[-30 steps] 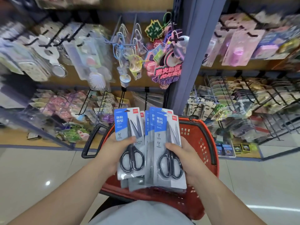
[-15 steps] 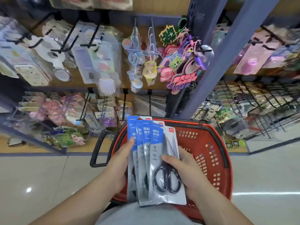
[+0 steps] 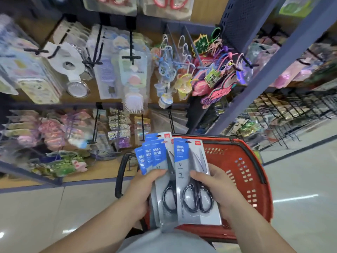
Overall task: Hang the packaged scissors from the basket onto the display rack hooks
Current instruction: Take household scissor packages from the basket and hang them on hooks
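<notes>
Our left hand (image 3: 144, 187) curls its fingers round fanned scissors packs (image 3: 155, 156), blue cards reading 防粘剪切, our right hand (image 3: 217, 185) fingers pinch the front pack (image 3: 193, 178), red corner logo unreadable, all above our red basket (image 3: 242, 161)

Mostly hidden in left-hand fan (image 3: 155, 161): rear packs (image 3: 140, 161). Hidden behind fan and right-hand pack (image 3: 196, 181): much of basket (image 3: 235, 152) interior. Cut by lower edge: both forearms (image 3: 94, 229). Blurred: hanging goods (image 3: 27, 77) at left. Unreadable: fine print on cards.
</notes>
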Demonstrator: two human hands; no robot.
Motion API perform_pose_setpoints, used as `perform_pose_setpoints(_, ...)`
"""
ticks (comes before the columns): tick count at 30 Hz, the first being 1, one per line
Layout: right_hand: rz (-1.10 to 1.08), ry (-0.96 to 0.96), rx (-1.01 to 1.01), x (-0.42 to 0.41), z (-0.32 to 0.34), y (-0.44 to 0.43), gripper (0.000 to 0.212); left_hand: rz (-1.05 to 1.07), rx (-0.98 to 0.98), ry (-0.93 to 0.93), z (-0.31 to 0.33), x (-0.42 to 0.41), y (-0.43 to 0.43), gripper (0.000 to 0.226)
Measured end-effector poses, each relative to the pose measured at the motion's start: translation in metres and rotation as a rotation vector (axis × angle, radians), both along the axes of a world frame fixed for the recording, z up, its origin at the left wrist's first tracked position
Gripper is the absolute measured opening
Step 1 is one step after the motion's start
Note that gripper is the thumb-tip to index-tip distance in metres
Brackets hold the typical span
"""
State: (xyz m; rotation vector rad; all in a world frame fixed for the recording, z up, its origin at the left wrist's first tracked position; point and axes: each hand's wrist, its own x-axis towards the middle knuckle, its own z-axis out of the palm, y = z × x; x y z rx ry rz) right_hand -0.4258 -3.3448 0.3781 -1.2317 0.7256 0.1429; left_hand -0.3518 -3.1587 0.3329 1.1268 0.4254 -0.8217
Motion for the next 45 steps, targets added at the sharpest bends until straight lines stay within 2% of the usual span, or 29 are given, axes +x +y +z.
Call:
perform_pose_setpoints(4, -0.052, -0.025, 0.069, 0.003, 0.012, 0.01, 0.027, 0.124, -0.011, 0.071, 0.0, 0.009, 0.012, 0.023)
perform_pose_setpoints(7, -0.02, -0.011, 0.111, 0.006, 0.013, 0.026, 0.025, 0.188, -0.057, 0.126, 0.002, 0.013, 0.015, 0.05)
perform_pose_setpoints(11, 0.016, -0.022, 0.095, 0.015, 0.014, 0.04, 0.029, 0.098, -0.16, 0.133, 0.01, 0.019, 0.019, 0.042)
perform_pose_setpoints(14, 0.007, -0.062, 0.069, 0.023, 0.018, 0.038, 0.038, 0.018, -0.179, 0.089, 0.014, 0.021, 0.02, 0.065)
perform_pose_setpoints(16, 0.016, -0.088, 0.052, 0.027, 0.019, 0.034, 0.044, -0.038, -0.183, 0.063, 0.018, 0.023, 0.019, 0.072)
perform_pose_setpoints(20, 0.007, -0.089, -0.006, 0.03, 0.024, 0.024, 0.035, -0.144, -0.196, 0.113, 0.025, 0.016, 0.018, 0.057)
perform_pose_setpoints(25, -0.022, -0.053, -0.028, 0.021, 0.022, 0.024, 0.029, -0.136, -0.193, 0.143, 0.02, 0.003, 0.021, 0.069)
perform_pose_setpoints(31, -0.019, -0.016, 0.009, -0.003, 0.015, 0.013, 0.033, 0.022, -0.165, 0.139, 0.02, -0.005, 0.02, 0.056)
perform_pose_setpoints(33, 0.035, -0.014, 0.055, -0.01, 0.014, 0.014, 0.041, 0.079, -0.165, 0.178, 0.022, -0.009, 0.021, 0.049)
perform_pose_setpoints(36, 0.111, 0.013, 0.111, -0.015, 0.008, 0.015, 0.049, 0.079, -0.167, 0.224, 0.024, -0.015, 0.024, 0.048)
perform_pose_setpoints(40, 0.195, 0.028, 0.085, -0.013, 0.0, 0.005, 0.057, 0.041, -0.15, 0.209, 0.031, -0.02, 0.03, 0.036)
perform_pose_setpoints(45, 0.248, 0.011, 0.07, 0.001, 0.003, -0.002, 0.053, 0.131, -0.111, 0.148, 0.042, -0.021, 0.021, 0.041)
